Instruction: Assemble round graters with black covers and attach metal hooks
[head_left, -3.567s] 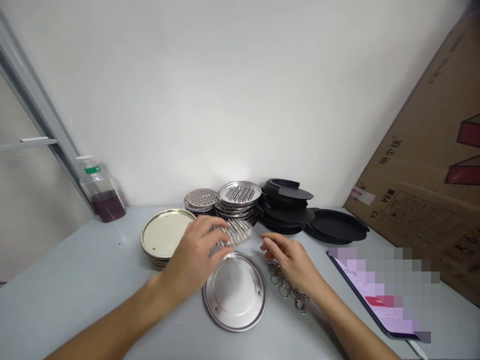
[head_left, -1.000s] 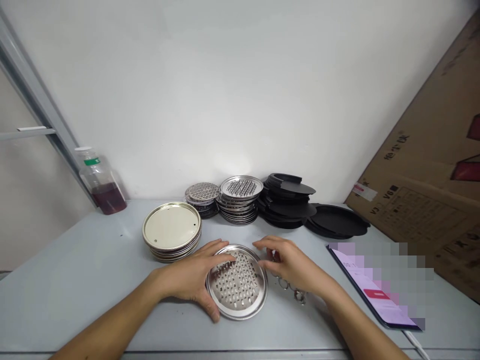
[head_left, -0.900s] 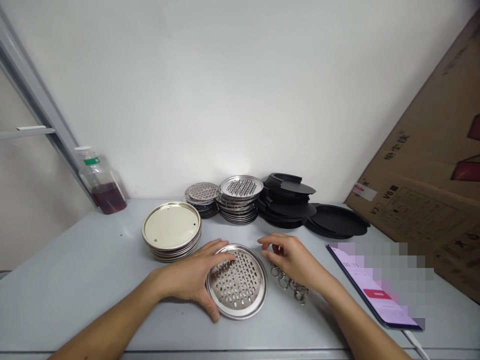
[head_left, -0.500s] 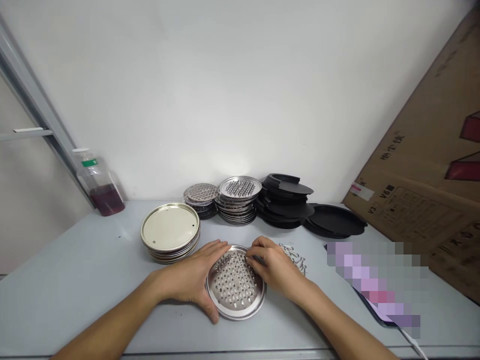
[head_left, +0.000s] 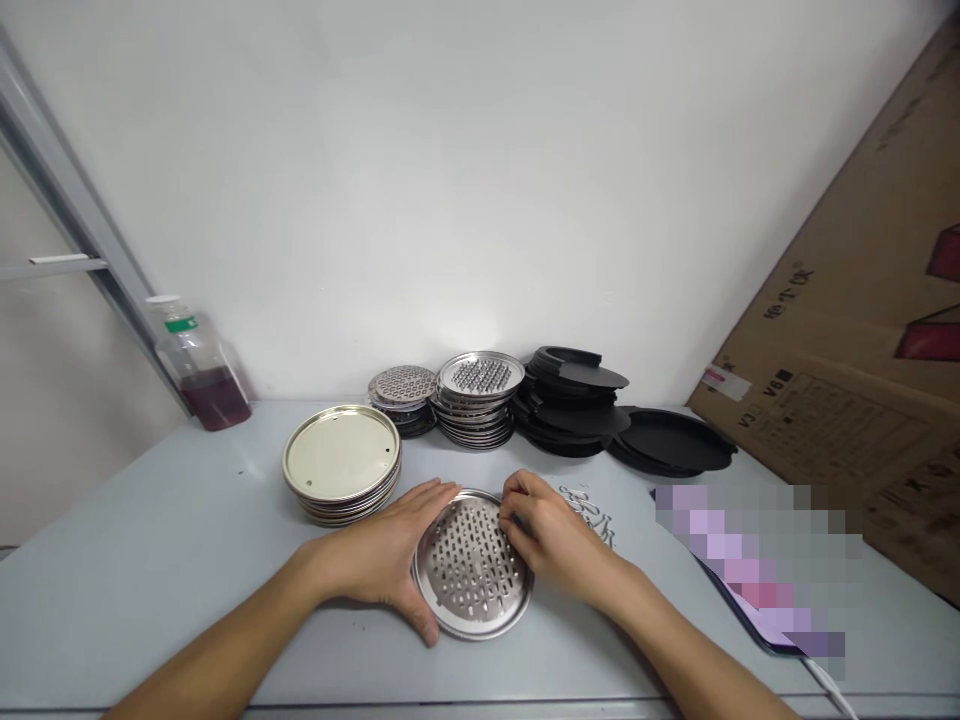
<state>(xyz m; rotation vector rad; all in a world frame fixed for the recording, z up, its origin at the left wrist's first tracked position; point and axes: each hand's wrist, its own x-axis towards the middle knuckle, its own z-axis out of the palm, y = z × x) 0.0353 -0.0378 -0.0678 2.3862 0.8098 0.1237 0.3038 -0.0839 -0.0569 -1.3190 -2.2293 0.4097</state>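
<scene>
A round metal grater disc [head_left: 472,560] with rows of raised holes and a shiny rim lies on the table before me. My left hand [head_left: 386,555] curves around its left side, thumb at the lower rim and fingers at the upper rim. With fingertips pinched together, my right hand [head_left: 547,525] grips at the disc's upper right edge; the exact contact is hidden. Several small bent metal wire pieces [head_left: 589,515] lie just behind the right hand. Left of the disc stands a stack of pale gold round lids [head_left: 341,455].
Against the wall stand perforated discs [head_left: 405,385], stacked grater discs [head_left: 481,400], black round covers [head_left: 574,410] and a black tray-like cover [head_left: 671,440]. A bottle of dark red liquid [head_left: 214,395] is far left. A phone [head_left: 750,590] with a cable and a cardboard box [head_left: 840,380] are right.
The grater disc's hole pattern has turned, and a notch now shows near its lower left rim. My right fingers have shifted slightly right; my left hand has stayed in place.
</scene>
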